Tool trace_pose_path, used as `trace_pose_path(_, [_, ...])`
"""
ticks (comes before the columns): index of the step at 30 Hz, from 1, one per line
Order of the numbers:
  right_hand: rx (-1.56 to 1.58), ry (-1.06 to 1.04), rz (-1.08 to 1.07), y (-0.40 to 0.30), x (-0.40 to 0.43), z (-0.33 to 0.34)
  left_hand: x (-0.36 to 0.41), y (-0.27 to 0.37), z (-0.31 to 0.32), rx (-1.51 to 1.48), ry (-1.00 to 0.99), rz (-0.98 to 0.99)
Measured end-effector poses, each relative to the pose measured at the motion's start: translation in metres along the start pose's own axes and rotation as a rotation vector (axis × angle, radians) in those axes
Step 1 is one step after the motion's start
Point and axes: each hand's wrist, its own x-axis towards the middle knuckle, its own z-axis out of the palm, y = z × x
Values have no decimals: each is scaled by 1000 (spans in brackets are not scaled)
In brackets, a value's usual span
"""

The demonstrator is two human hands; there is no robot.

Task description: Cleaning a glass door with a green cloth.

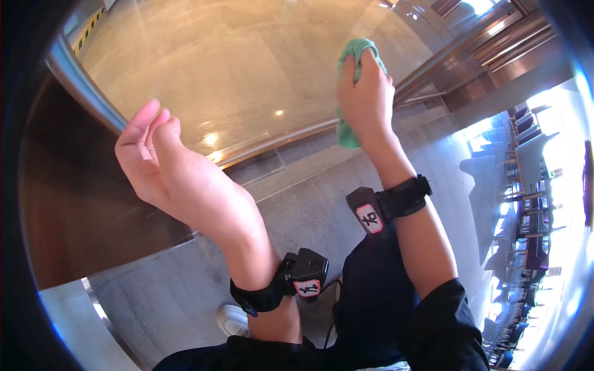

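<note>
A green cloth (349, 132) is bunched in my right hand (366, 95), its thumb and fingers wrapped around the fabric. That hand is raised before what looks like a glass pane (260, 65), with a lit floor visible through it. Whether the cloth touches the pane, I cannot tell. My left hand (171, 162) is held up at the left, palm turned inward and fingers loosely bent, with nothing in it. It is nearest to a dark brown panel (102, 199) and a metal edge strip (88, 88). Both wrists wear black strapped devices with marked labels.
A metal rail (278, 141) runs along the pane's lower edge, above the grey floor (306, 208). Metal-framed structures (501, 41) stand at upper right. Several chairs and tables (531, 185) line the right side. My white shoe (232, 320) shows below.
</note>
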Motion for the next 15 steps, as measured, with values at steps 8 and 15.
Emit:
trace_pose_path(8, [-123,-424,16,17,-18,17,-12,-10,5,16,-86,-71])
trace_pose_path(15, [-12,-143,-22,-6,-6,-12,-5,-9,0,68,-67,18])
